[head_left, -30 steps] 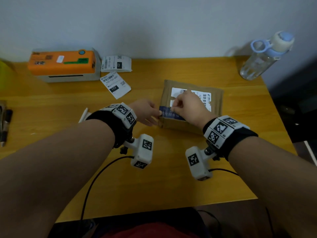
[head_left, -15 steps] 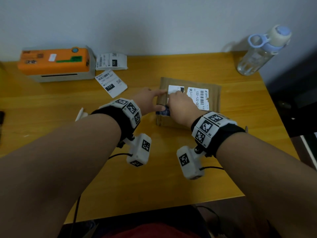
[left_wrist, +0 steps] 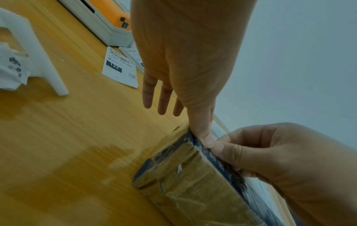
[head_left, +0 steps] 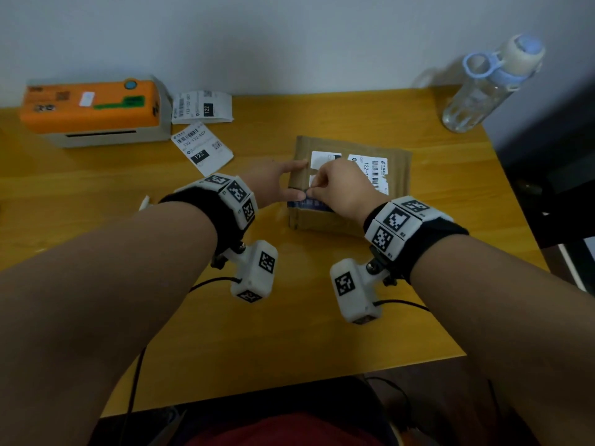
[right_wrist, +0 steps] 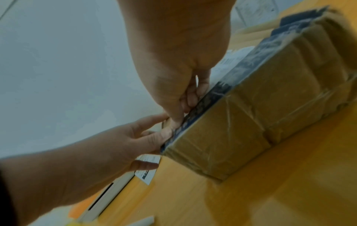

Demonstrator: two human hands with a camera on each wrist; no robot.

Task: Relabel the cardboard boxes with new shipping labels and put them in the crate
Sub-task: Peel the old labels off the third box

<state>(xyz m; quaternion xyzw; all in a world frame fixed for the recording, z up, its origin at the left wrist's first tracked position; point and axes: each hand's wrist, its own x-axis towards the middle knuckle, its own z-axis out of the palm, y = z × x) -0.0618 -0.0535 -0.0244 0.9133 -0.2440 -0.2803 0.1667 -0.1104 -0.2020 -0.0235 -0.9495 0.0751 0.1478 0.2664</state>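
Note:
A flat cardboard box (head_left: pixel 399 175) with blue tape along its near edge lies on the wooden table (head_left: pixel 289 317). Two white labels are on its top: a barcode one (head_left: pixel 375 170) and a left one (head_left: pixel 322 157). My left hand (head_left: pixel 289 180) lies with straight fingers on the box's left edge, its thumb (left_wrist: pixel 203 134) pressing the near top edge. Right beside that thumb, my right hand (head_left: pixel 317 188) has curled fingers and pinches the near edge of the left label. From the right wrist, the box (right_wrist: pixel 260 114) fills the right side and my right hand (right_wrist: pixel 183 110) pinches at the tape line.
An orange and white label printer (head_left: pixel 93 107) stands at the back left, with two loose printed labels (head_left: pixel 201 148) beside it. A water bottle (head_left: pixel 489 85) stands at the back right corner. A white plastic piece (left_wrist: pixel 38 53) and a torn label scrap (left_wrist: pixel 11 68) lie left of my hands.
My right hand drew back from the far part of the left label to its near edge. My left hand shifted from the box's near corner to lie along its left edge.

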